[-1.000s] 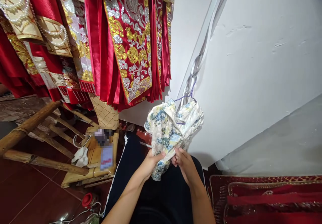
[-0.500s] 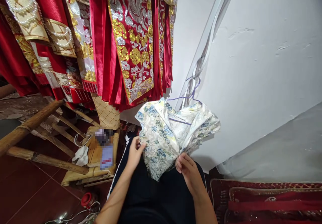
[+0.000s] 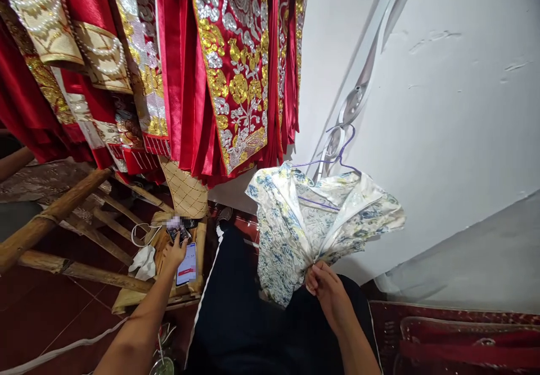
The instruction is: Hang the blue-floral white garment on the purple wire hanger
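A short-sleeved floral blouse (image 3: 278, 240) in white, blue and yellow hangs on a thin purple wire hanger (image 3: 346, 147). My right hand (image 3: 327, 285) pinches the front of the blouse below the V of its neckline, and the cloth gathers at the fingertips. My left hand (image 3: 174, 253) is off the blouse, over the bamboo stool (image 3: 158, 260) on the left. Its fingers are apart and reach to a small dark object (image 3: 179, 231), partly blurred out. A phone (image 3: 186, 268) with a lit screen lies beside that hand.
Red costumes (image 3: 240, 82) with gold and silver embroidery hang at upper left. Bamboo poles (image 3: 84, 271) cross the left side. A crumpled white tissue (image 3: 143, 262) lies on the stool. The white wall (image 3: 455, 111) is on the right, with red items (image 3: 472, 352) below.
My left hand has let go of the blouse's side and moved left to the stool. My right hand keeps its pinch. The view has shifted slightly, and the blouse appears farther right.
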The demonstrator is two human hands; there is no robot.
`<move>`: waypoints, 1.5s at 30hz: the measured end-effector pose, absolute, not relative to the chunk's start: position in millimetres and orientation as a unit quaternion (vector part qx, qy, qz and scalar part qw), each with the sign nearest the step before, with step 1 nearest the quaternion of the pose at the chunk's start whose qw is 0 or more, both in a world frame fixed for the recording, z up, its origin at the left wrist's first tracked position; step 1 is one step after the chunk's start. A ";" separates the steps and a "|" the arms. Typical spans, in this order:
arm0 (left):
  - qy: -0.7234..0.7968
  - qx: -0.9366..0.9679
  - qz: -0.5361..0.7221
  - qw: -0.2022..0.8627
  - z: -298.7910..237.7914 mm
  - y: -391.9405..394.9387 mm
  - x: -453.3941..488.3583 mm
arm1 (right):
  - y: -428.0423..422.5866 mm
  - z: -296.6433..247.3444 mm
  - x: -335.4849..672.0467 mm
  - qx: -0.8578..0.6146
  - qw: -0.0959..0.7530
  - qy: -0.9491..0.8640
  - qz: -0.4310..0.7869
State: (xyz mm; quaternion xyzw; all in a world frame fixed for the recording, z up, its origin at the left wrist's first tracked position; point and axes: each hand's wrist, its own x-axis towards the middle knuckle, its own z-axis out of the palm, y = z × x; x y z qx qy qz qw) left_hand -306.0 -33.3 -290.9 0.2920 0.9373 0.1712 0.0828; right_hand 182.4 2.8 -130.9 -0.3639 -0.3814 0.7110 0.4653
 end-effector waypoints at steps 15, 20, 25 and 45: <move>0.842 0.333 0.418 0.074 -215.8 -26.1 -209.5 | -1.2 -120.8 174.5 -0.380 0.469 -0.376 0.703; 0.623 0.550 0.523 0.187 -176.9 -22.4 -50.9 | 2.7 -114.6 169.1 -0.401 0.447 -0.423 0.678; 0.448 0.555 0.600 0.362 -140.3 -14.9 59.4 | 3.4 -95.0 174.2 -0.428 0.448 -0.464 0.633; 0.505 0.592 0.521 0.351 -136.9 2.9 58.3 | 71.5 64.9 176.9 -0.306 0.661 -0.397 0.558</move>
